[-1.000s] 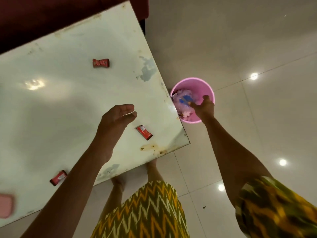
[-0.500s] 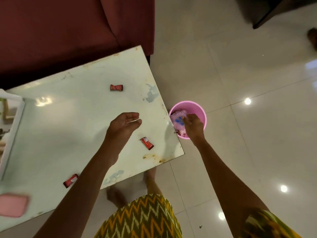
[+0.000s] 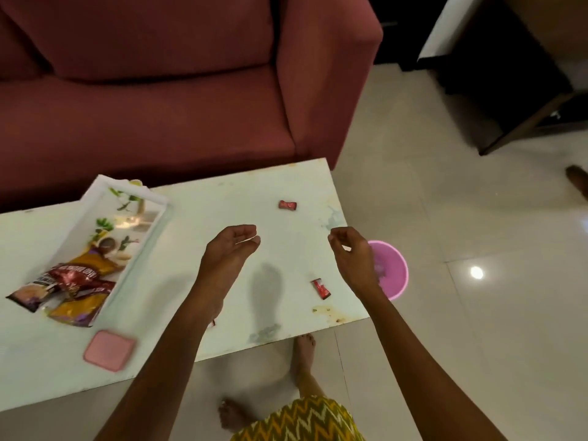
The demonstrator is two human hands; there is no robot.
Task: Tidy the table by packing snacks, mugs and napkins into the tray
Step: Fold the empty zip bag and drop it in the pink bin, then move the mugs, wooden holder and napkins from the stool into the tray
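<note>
A white printed tray (image 3: 95, 198) lies on the left of the pale table (image 3: 197, 211) with several snack packets (image 3: 68, 289) at its near end, some spilling over the rim. A red candy (image 3: 287, 205) lies near the table's far right. Another red candy (image 3: 321, 288) lies near the right front corner. A third is mostly hidden under my left forearm. My left hand (image 3: 230, 249) hovers over the table's middle, fingers loosely curled, holding nothing. My right hand (image 3: 351, 253) hovers above the table's right edge, also loosely curled with nothing in it.
A pink square item (image 3: 109, 350) lies near the table's front edge. A pink bin (image 3: 393, 275) with wrappers stands on the tiled floor right of the table. A maroon sofa (image 3: 165, 84) stands behind the table. My bare feet (image 3: 302, 354) stand at the front edge.
My right hand has come up out of the pink bin to above the table's right edge. The view has tilted up and left, bringing the tray and sofa into sight.
</note>
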